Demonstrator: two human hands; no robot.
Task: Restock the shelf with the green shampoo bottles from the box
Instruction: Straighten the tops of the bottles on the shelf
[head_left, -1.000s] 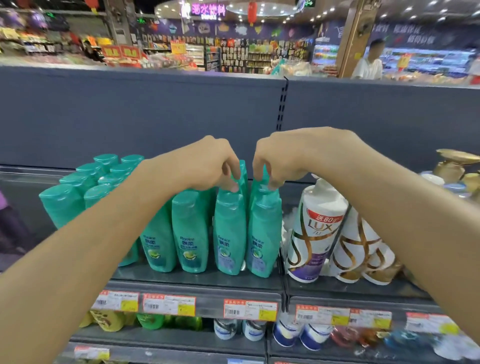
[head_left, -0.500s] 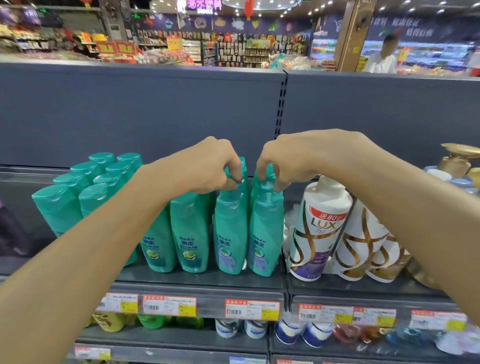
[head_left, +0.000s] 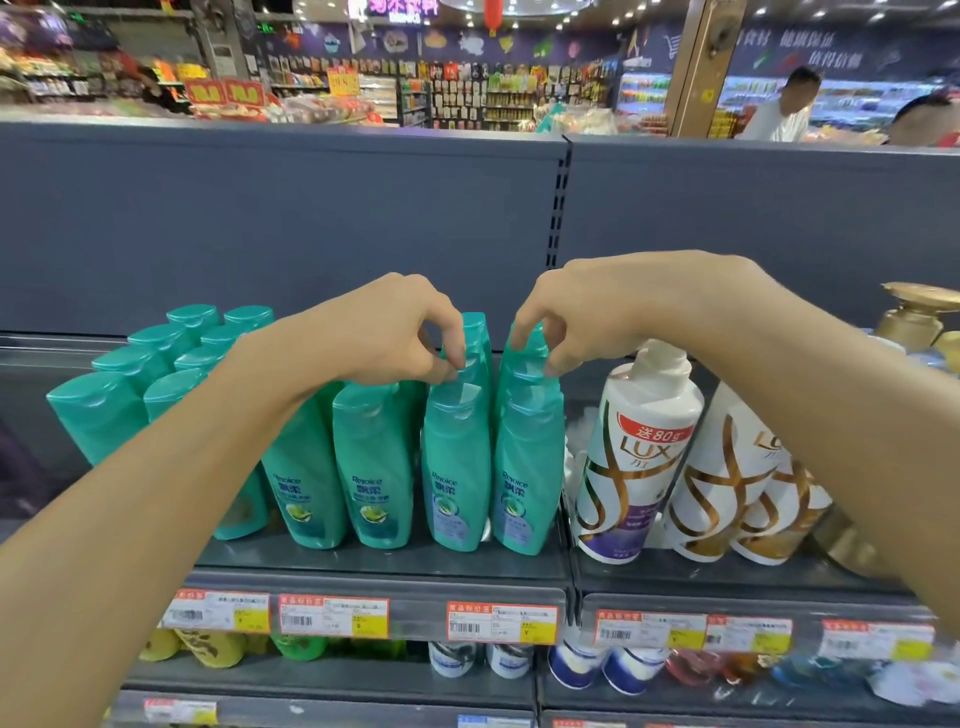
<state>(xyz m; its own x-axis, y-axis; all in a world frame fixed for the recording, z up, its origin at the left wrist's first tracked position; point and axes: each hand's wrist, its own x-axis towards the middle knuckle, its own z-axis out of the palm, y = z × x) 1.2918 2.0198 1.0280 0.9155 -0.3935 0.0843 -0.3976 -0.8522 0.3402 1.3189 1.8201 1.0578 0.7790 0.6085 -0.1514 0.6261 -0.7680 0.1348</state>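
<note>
Green Rejoice shampoo bottles (head_left: 374, 467) stand in rows on the grey shelf (head_left: 363, 564), several deep. My left hand (head_left: 395, 332) pinches the cap of a green bottle (head_left: 475, 343) in the row second from the right, behind that row's front bottle (head_left: 454, 467). My right hand (head_left: 602, 312) pinches the cap of the neighbouring green bottle (head_left: 527, 353), behind the rightmost front bottle (head_left: 527, 467). Both held bottles stand upright, their lower parts hidden. The box is not in view.
White and gold LUX pump bottles (head_left: 634, 457) stand just right of the green rows, with a gold pump bottle (head_left: 914, 312) at the far right. Price tags (head_left: 501, 621) line the shelf edge. Lower shelves hold other bottles. Two people (head_left: 779, 109) stand beyond the grey back panel.
Both hands stay on the caps of the same two bottles. The fingers have spread a little and the two bottles stand slightly further apart.
</note>
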